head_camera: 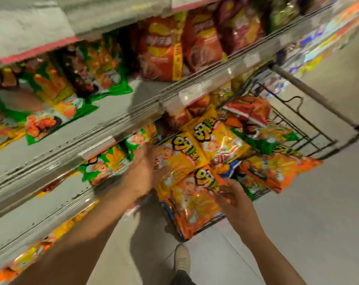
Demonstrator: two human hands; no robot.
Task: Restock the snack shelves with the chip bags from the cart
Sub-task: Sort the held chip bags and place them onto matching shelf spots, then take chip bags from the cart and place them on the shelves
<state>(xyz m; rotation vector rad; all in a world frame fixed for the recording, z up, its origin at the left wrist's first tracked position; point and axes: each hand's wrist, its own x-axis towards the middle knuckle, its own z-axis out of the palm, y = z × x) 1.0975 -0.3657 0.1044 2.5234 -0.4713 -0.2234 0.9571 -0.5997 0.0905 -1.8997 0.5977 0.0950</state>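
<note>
Item: glossy orange foil chip bag [192,204], nearest on black wire cart [310,130]; right hand [235,199] pinched its edge, left hand [144,171] hovered spread; advised supporting underneath before lifting shelfward

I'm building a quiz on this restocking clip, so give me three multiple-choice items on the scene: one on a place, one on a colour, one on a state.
1. Where are the yellow bags?
A. heaped in the wire cart
B. on the floor
C. on the top shelf

2. What main colour is the bag at the near end of the cart, under the right hand?
A. blue
B. orange
C. purple

3. How is the left hand?
A. clenched round a bag
B. resting on the cart handle
C. fingers straight, reaching toward the heap

Key:
1 A: they lie piled between the cart's wire sides.
2 B: its front is orange.
3 C: the fingers are extended and nothing is gripped; the blur hides whether they touch a bag.
</note>
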